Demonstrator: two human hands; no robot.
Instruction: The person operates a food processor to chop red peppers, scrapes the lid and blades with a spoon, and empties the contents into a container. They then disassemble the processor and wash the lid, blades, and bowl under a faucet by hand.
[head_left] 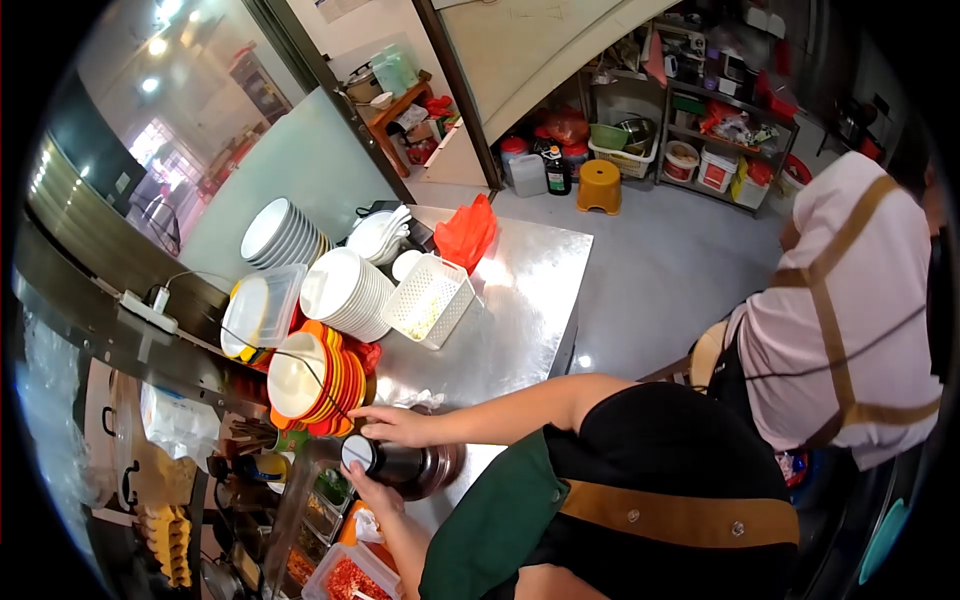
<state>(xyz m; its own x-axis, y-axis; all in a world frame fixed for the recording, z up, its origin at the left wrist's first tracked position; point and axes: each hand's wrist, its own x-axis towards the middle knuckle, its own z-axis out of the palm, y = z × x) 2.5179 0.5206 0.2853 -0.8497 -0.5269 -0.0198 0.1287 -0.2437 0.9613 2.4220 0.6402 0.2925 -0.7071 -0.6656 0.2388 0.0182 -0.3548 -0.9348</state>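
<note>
In the head view, a dark cylindrical container with a grey round lid (360,455) lies near the counter's edge, its wider brown part pointing towards my body. My left hand (373,492) reaches up from below, its fingers curved against the lid's rim. On the other side, my right hand (398,425) lies along the container's dark side, fingers stretched out. Just beyond it is a stack of orange and yellow bowls (312,380). A plastic tub of chopped red food (350,578) sits below my left forearm. Part of the container is hidden by my hands.
White plates (350,295) and a white basket (430,300) stand on the metal counter (530,270), with a red plastic bag (466,232) behind. A co-worker in a light shirt (850,300) is at the right. A yellow stool (599,187) stands on the floor.
</note>
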